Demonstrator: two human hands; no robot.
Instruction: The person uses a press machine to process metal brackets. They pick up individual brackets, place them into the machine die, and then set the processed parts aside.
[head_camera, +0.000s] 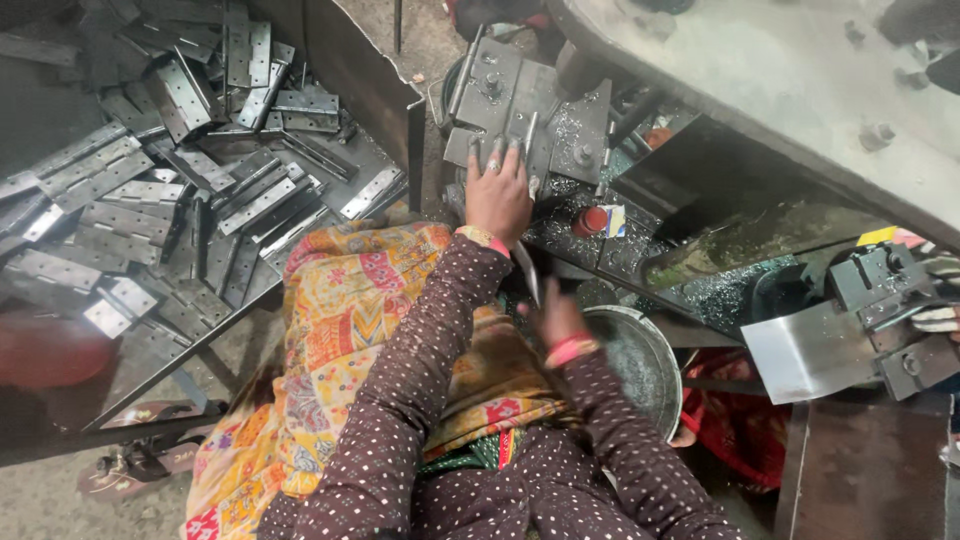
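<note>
Dotted brown sleeves cover both forearms, nearest the camera, over a patterned yellow cloth (350, 330) on the lap. Right hand (556, 318) sits low by the rim of one round metal basin (640, 365); it is blurred, fingers curled toward a thin metal strip (527, 270) that runs up from it. Whether the fingers actually clamp the strip cannot be told.

Left hand (497, 195) reaches further forward, palm down, fingers (492, 160) spread almost flat and pressing on a grey steel plate (520, 105) of the press fixture. No closed grasp; the plate lies directly under the fingertips, touching them. One ring shows on a finger. Two bolts stand on the plate beyond the fingertips.

Just right of that hand, one small red cap (590, 220) rests among metal shavings on the bench (640, 250).

Left side, further off: a heap of flat perforated hinge plates (150, 190) in a steel tray, too many and too overlapped to count.

Far right edge: another person's gloved hand (938, 318) on a second fixture (880, 290).
</note>
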